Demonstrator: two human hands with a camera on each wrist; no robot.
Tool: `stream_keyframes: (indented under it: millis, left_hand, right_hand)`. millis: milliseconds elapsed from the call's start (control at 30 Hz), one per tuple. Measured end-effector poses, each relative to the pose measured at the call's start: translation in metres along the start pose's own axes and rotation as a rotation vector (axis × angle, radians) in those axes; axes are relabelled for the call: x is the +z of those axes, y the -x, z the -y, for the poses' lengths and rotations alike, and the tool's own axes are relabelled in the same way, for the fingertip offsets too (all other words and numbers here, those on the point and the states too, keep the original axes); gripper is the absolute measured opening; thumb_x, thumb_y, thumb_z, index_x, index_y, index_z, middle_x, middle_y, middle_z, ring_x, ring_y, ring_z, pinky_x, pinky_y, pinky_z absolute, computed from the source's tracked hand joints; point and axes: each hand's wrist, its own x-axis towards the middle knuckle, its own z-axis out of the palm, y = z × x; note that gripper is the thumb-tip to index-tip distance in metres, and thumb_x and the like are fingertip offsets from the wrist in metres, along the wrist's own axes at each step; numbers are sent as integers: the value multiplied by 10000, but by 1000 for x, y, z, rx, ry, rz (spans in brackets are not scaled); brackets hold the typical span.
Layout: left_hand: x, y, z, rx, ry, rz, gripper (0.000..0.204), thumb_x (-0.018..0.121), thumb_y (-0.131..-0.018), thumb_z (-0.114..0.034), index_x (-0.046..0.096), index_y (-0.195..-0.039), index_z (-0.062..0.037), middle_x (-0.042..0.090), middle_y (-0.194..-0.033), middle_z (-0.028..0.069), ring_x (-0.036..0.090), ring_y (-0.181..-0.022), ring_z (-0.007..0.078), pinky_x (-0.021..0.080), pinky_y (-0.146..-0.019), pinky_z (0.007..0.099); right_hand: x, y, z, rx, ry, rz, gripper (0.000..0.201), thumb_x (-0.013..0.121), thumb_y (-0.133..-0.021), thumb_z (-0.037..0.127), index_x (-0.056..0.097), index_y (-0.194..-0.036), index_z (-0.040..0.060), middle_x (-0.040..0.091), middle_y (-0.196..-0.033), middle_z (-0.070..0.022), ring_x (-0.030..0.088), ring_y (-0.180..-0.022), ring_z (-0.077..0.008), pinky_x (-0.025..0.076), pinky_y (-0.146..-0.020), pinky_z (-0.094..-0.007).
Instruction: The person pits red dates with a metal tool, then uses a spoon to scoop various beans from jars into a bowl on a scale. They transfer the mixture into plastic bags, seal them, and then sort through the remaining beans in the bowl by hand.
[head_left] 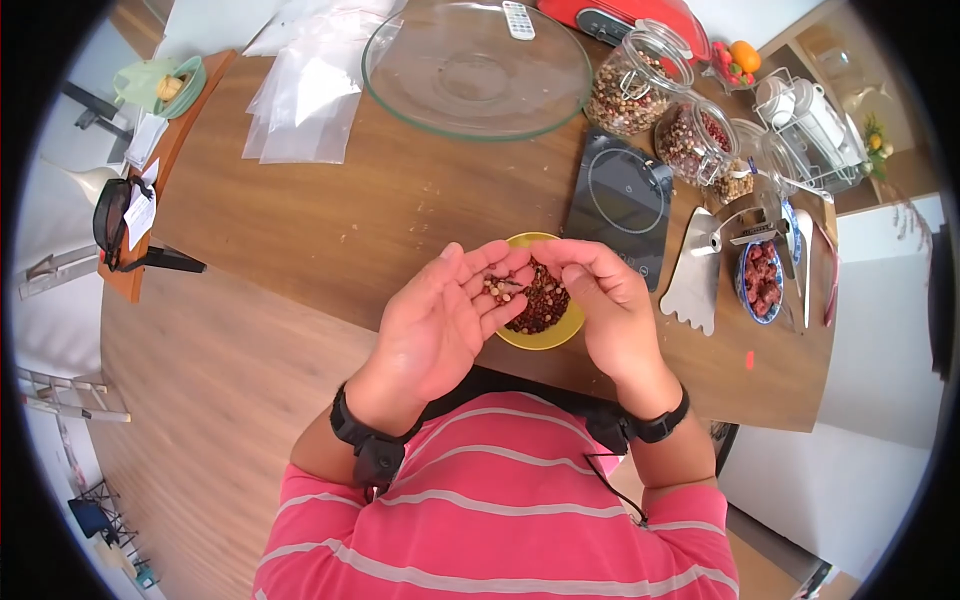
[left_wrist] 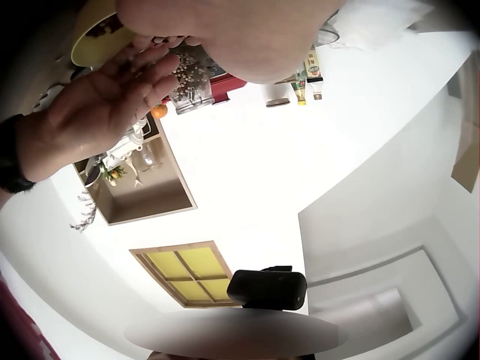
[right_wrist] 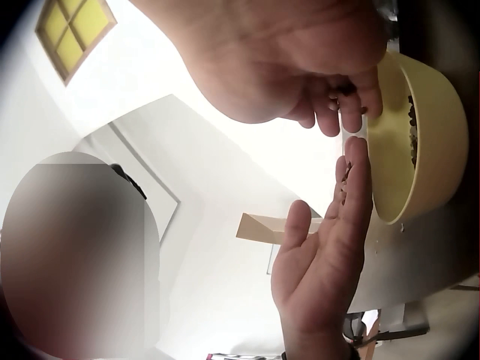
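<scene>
A yellow bowl [head_left: 540,340] of small mixed dried beans [head_left: 540,303], mostly dark red with brown and pale ones, stands near the table's front edge. Above its left side my left hand [head_left: 440,325] is held palm up, fingers extended, with a small heap of beans [head_left: 497,288] lying on them. Over the bowl's right side is my right hand [head_left: 610,300], its fingers loosely bent toward the left fingertips and its thumb in front. Some dark bits show against its fingers [right_wrist: 349,112] in the right wrist view. Its palm is partly hidden from the head view.
Behind the bowl lies a black induction hob [head_left: 620,195]. Glass jars [head_left: 640,85] of beans, a large glass plate [head_left: 475,70] and plastic bags [head_left: 310,100] are farther back. To the right are a metal scraper [head_left: 693,270] and a blue-patterned dish [head_left: 760,283] of reddish chunks.
</scene>
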Motion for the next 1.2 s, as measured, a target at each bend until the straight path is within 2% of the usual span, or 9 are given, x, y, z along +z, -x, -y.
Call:
stream_keyframes:
  millis: [67, 167, 233, 333, 467, 633, 900, 1067, 1200]
  left_hand:
    - [-3, -1, 2, -3, 2, 6, 623, 417, -1095, -458, 475, -1434, 61, 561, -1408, 202, 548, -1328, 301, 418, -1168, 456]
    - [-6, -1, 3, -16, 14, 23, 620, 416, -1095, -456, 472, -1438, 58, 555, -1422, 200, 546, -1331, 296, 421, -1164, 456]
    - [-5, -1, 4, -27, 21, 32, 620, 416, -1095, -455, 470, -1442, 55, 551, -1434, 200, 544, -1332, 293, 422, -1163, 455]
    - [-1, -1, 4, -31, 10, 10, 622, 412, -1094, -460, 469, -1445, 51, 541, -1457, 202, 544, -1326, 286, 425, -1156, 452]
    - [-5, -4, 9, -52, -34, 39, 614, 414, -1093, -456, 470, -1454, 37, 532, -1484, 188, 549, -1321, 275, 444, -1117, 435]
    - [-3, -7, 14, -72, -27, 83, 557, 434, -1091, -403, 479, -1462, 10, 547, -1482, 148, 557, -1310, 253, 466, -1073, 430]
    - [4, -16, 23, -35, -16, 26, 431, 507, -1041, -60, 471, -1465, 9, 567, -1462, 126, 558, -1357, 241, 511, -1056, 404]
    - [5, -19, 25, -21, -41, -6, 423, 508, -1029, -18, 472, -1449, 19, 570, -1455, 147, 563, -1355, 255, 511, -1083, 406]
    - [7, -19, 28, -37, -102, -42, 398, 522, -1021, -7, 494, -1417, 26, 589, -1432, 156, 582, -1335, 263, 523, -1073, 402]
  right_hand:
    - [4, 3, 4, -37, 75, 24, 232, 489, -1072, 26, 670, -1216, 8, 724, -1185, -76, 648, -1113, -129, 479, -1040, -289]
    - [4, 3, 5, -113, 237, 29, 195, 574, -1006, -10, 697, -1153, 30, 739, -1147, -84, 690, -1026, -166, 516, -966, -304]
    - [-3, -1, 4, -635, 922, 27, 212, 664, -916, -16, 712, -1111, 52, 741, -1059, -97, 700, -919, -251, 554, -844, -350]
    - [4, 0, 11, -660, 872, 109, 247, 721, -847, 9, 715, -1089, 59, 716, -951, -96, 671, -856, -322, 552, -749, -403]
    - [8, -1, 7, -639, 961, 132, 185, 723, -853, 59, 701, -1037, 60, 691, -875, -94, 677, -846, -319, 548, -704, -431]
    - [12, 5, 13, -418, 1177, 154, 122, 669, -873, 122, 659, -980, 65, 683, -834, -112, 689, -794, -329, 553, -655, -449]
    - [14, 18, 7, -469, 1183, -17, 162, 669, -864, 117, 691, -1024, 103, 699, -818, -74, 703, -751, -297, 549, -606, -429]
    - [5, 15, 1, -524, 1100, -60, 156, 677, -870, 135, 697, -1024, 114, 705, -821, -68, 703, -753, -290, 548, -602, -424]
    - [-3, 14, 10, -571, 1144, 26, 132, 670, -859, 129, 673, -990, 118, 674, -812, -65, 695, -775, -293, 550, -602, -415]
